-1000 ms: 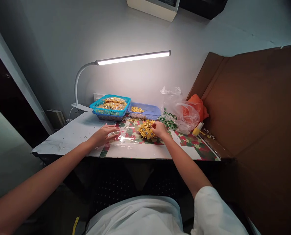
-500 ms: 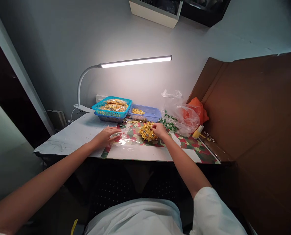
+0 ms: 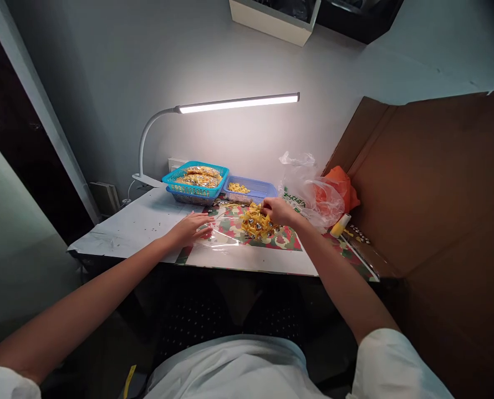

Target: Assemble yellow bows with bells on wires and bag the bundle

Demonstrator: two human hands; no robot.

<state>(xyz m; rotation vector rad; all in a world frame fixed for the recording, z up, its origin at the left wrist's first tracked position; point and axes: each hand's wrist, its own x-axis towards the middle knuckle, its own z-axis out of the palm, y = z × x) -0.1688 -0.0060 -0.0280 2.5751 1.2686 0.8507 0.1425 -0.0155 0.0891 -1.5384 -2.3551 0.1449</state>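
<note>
My right hand [image 3: 279,211] is closed on the top of a bunch of yellow ribbon bows with silver bells [image 3: 258,223]. The bunch hangs from my fingers just over the camouflage-patterned sheet [image 3: 288,239]. Flat on the table to its left is a clear plastic bag [image 3: 219,238]. My left hand [image 3: 192,228] rests at the left edge of this bag, fingers stretched out and a little apart. Whether its fingertips press on the film is hard to see.
Behind my hands stand a turquoise basket [image 3: 176,187] of bagged yellow bows and a blue-violet basket [image 3: 263,191] with loose yellow pieces. A lamp [image 3: 238,103] shines above. To the right are a clear plastic bag [image 3: 299,177], an orange bag [image 3: 341,185], a yellow-white roll [image 3: 340,225] and cardboard [image 3: 438,194].
My right hand has raised the yellow bunch slightly, so it now hangs and its bells show more. The left hand keeps its place by the clear bag. The whole view has shifted slightly.
</note>
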